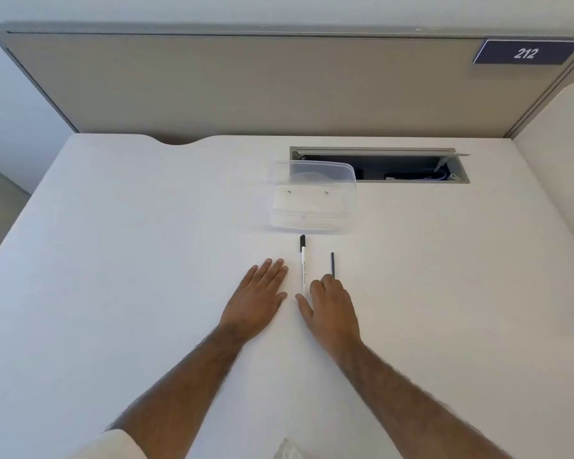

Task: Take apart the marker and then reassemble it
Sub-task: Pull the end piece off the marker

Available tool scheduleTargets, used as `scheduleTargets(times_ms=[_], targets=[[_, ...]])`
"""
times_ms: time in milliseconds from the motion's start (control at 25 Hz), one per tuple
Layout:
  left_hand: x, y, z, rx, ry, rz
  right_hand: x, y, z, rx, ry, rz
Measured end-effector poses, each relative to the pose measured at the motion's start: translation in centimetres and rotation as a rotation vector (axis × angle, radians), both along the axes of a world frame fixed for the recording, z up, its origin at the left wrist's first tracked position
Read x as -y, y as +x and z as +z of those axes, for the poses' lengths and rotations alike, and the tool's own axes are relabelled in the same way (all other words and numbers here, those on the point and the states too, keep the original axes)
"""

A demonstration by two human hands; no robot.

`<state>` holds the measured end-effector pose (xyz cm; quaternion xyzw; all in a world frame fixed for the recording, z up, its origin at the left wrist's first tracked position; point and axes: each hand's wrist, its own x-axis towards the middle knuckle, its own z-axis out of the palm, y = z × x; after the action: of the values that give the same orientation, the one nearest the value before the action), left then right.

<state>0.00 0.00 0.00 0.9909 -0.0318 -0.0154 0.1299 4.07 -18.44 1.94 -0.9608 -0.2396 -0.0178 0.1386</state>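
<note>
A white marker (302, 266) with a black cap at its far end lies lengthwise on the white table (146, 260). A thin dark ink rod (332, 264) lies parallel to it on the right. My left hand (257, 301) rests flat on the table just left of the marker, fingers straight. My right hand (332, 309) sits at the near ends of both parts with its fingers curled down. Its thumb tip is at the marker's near end, and the rod's near end meets its knuckles. Whether it grips either part is hidden.
A clear plastic box (312, 197) stands just beyond the marker's cap. Behind it an open cable hatch (411, 165) is cut into the tabletop. A beige partition (246, 84) with a "212" sign closes the far edge.
</note>
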Motion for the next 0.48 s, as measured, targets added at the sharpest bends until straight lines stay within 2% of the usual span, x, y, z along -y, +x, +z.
scheduleTargets(times_ms=[200, 480], targets=[[1.1, 2.2, 0.8, 0.045, -0.029, -0.047, -2.2, 0.9, 0.6, -0.226, -0.044, -0.136], [1.7, 3.7, 0.8, 0.059, -0.003, -0.211, -2.5, 1.5, 0.4, -0.324, 0.043, -0.219]])
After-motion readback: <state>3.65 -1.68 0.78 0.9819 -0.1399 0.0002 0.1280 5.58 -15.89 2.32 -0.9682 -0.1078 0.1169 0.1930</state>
